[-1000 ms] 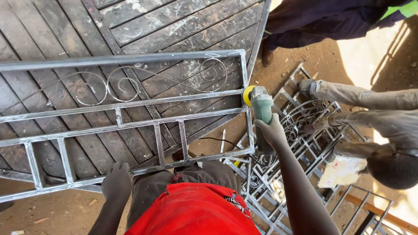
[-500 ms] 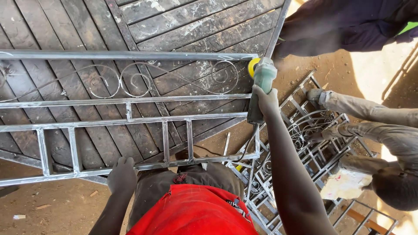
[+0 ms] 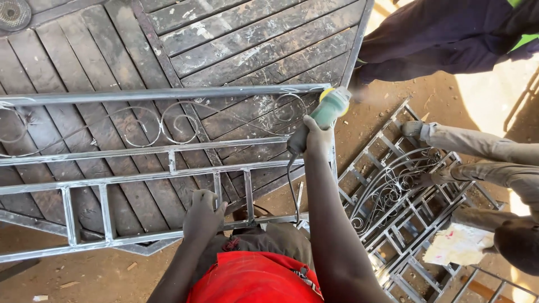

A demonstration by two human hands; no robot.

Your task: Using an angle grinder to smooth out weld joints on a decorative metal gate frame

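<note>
Dirt yard (image 3: 67, 275) — right hand (image 3: 315, 137) grips green grinder (image 3: 331, 108), left hand (image 3: 203, 213) on frame (image 3: 140, 238).

Beneath you, the bare dirt floor (image 3: 84, 275) carries a dark slatted metal panel (image 3: 241, 50); the steel grille frame (image 3: 140, 168) lies across it, and more scrolled frames (image 3: 393, 202) are stacked to your right.

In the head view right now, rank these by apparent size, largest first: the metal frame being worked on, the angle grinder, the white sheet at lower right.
1. Metal frame, largest by far.
2. White sheet.
3. Angle grinder in the right hand, a little smaller, though the hand hides part of it, so the last two are close.
</note>
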